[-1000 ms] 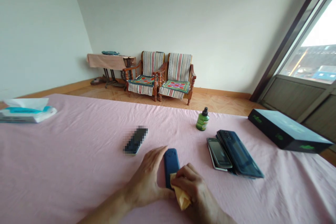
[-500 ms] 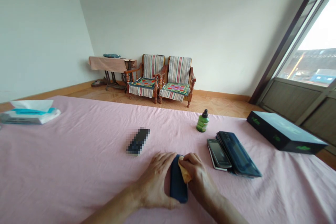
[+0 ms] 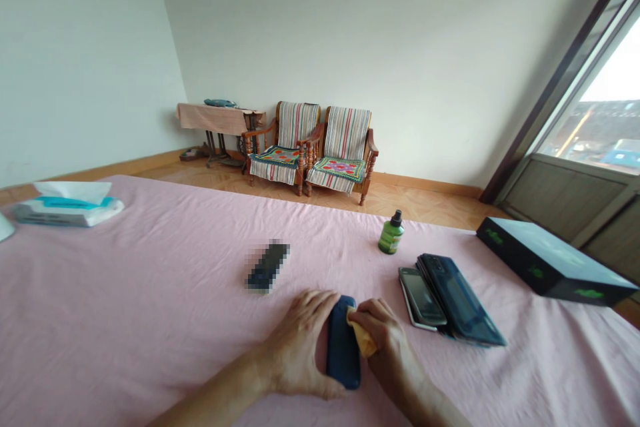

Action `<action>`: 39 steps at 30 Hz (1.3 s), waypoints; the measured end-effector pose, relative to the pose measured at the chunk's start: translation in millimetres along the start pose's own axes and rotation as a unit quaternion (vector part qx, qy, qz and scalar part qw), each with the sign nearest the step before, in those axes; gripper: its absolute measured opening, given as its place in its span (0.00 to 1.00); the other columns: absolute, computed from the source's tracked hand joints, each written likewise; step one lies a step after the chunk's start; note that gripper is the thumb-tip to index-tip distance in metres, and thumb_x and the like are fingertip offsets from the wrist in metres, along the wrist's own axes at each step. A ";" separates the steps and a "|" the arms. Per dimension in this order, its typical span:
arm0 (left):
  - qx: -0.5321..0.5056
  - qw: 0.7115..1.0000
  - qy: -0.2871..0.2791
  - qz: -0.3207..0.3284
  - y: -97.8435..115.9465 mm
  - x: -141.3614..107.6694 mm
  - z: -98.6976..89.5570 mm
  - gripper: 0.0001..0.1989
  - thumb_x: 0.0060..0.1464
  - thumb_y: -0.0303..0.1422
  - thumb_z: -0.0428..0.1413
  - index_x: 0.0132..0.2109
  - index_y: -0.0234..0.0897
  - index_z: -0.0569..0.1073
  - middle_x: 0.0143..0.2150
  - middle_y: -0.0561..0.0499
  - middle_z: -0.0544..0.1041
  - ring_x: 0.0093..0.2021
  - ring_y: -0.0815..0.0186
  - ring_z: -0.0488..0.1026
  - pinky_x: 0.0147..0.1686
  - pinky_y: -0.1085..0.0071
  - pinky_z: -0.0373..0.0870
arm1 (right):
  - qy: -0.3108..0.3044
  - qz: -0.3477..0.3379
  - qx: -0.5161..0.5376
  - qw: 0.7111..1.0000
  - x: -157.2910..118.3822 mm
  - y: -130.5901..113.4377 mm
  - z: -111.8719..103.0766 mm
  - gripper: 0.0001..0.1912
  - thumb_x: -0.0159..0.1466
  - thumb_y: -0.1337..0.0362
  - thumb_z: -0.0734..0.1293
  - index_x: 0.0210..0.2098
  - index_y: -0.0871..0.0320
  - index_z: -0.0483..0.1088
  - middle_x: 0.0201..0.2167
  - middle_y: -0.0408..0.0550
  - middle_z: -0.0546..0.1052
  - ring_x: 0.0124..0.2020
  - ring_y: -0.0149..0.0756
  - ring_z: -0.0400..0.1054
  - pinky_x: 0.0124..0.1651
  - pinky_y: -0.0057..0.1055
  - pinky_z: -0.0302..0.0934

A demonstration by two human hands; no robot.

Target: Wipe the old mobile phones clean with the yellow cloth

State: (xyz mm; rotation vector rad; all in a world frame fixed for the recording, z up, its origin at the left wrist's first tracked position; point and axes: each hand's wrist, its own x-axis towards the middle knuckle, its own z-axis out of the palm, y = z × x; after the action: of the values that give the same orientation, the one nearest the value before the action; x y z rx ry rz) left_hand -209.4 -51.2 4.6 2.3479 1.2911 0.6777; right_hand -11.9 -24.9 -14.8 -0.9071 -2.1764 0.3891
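Observation:
A dark blue phone point(image 3: 343, 350), or its case, lies on the pink cloth right in front of me. My left hand point(image 3: 303, 340) grips it along its left side, fingers at the far end and thumb at the near end. Pinched in my right hand point(image 3: 383, 333) is a yellow cloth point(image 3: 364, 340), pressed against the phone's upper right part. Some of the cloth is hidden under the fingers. Beyond my left hand lies a dark object point(image 3: 269, 267), blurred by pixels.
Right of my hands lie a small phone point(image 3: 423, 298) and a stack of larger dark blue phones point(image 3: 463, 300). A green bottle point(image 3: 391, 233) stands behind them. A black box point(image 3: 555, 267) sits far right, a tissue pack point(image 3: 70, 210) far left, on the pink cloth point(image 3: 150, 293).
My right hand and the yellow cloth have shifted slightly right and down on the phone. My left hand keeps its hold. The whole view has turned a little.

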 end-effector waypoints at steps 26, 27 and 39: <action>-0.006 0.998 -0.057 -0.032 1.3 1.2 -5.2 0.53 0.35 0.48 0.65 0.66 0.36 0.53 0.65 0.41 0.59 0.64 0.44 0.54 0.63 0.48 0.47 | 0.019 0.022 0.051 0.998 2.9 15.8 4.3 0.15 0.58 0.78 0.60 0.35 0.58 0.75 0.32 0.50 0.73 0.34 0.38 0.67 0.37 0.31 0.62; -0.007 0.998 -0.058 -0.032 1.2 1.2 -5.2 0.53 0.35 0.48 0.65 0.66 0.36 0.53 0.65 0.41 0.58 0.64 0.44 0.54 0.63 0.48 0.47 | 0.024 0.024 0.050 0.998 3.5 16.2 4.3 0.16 0.58 0.78 0.60 0.35 0.58 0.75 0.32 0.50 0.73 0.35 0.38 0.67 0.37 0.31 0.62; 0.008 0.997 -0.075 -0.034 0.5 0.6 -8.2 0.54 0.35 0.49 0.64 0.66 0.33 0.53 0.66 0.40 0.58 0.64 0.45 0.53 0.63 0.49 0.49 | 0.021 0.010 0.048 0.999 -18.8 8.8 2.2 0.15 0.59 0.77 0.60 0.39 0.55 0.71 0.33 0.48 0.72 0.34 0.37 0.67 0.35 0.30 0.62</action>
State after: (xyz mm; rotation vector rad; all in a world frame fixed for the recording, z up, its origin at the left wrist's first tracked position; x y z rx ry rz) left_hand -213.5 -50.2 11.6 2.3077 1.3078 0.4630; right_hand -0.2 -32.0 -30.5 -0.8767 -2.0925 0.4769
